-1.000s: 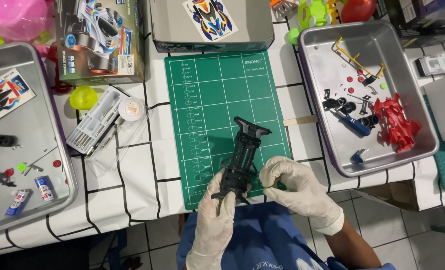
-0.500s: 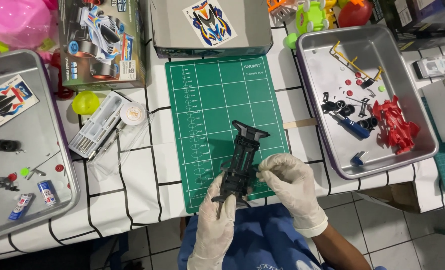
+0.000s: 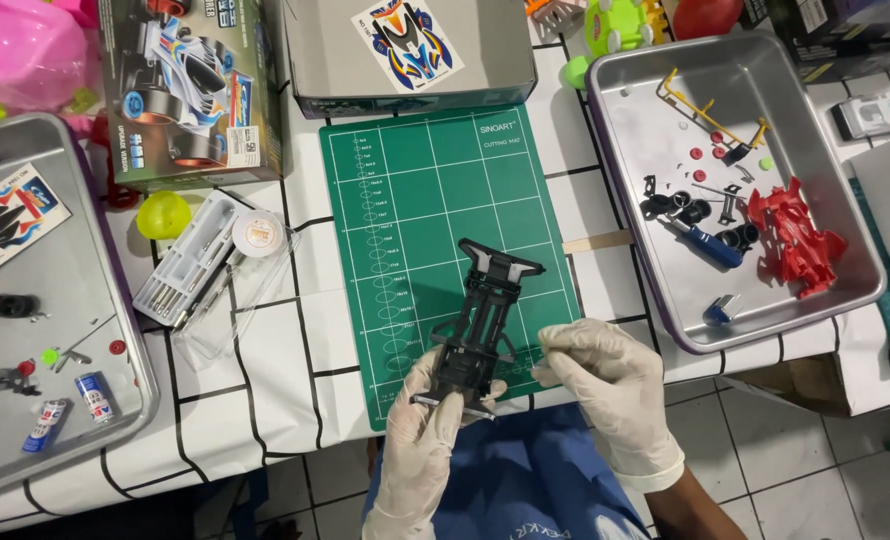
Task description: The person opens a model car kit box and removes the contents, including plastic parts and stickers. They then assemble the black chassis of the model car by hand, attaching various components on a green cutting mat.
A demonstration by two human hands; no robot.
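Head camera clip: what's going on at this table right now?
A person in white gloves holds a black toy car chassis above a green cutting mat. The left hand grips its near end, where a thin metal axle sticks out; the right hand sits just beside it, fingertips close to the chassis. To the right, a metal tray holds a red car body, a blue-handled screwdriver and small parts.

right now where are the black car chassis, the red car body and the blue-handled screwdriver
black car chassis [image 3: 485, 320]: head view, on the middle of its frame, over the green mat.
red car body [image 3: 790, 235]: head view, on its centre, in the right metal tray.
blue-handled screwdriver [image 3: 713, 247]: head view, on its blue handle, in the same tray.
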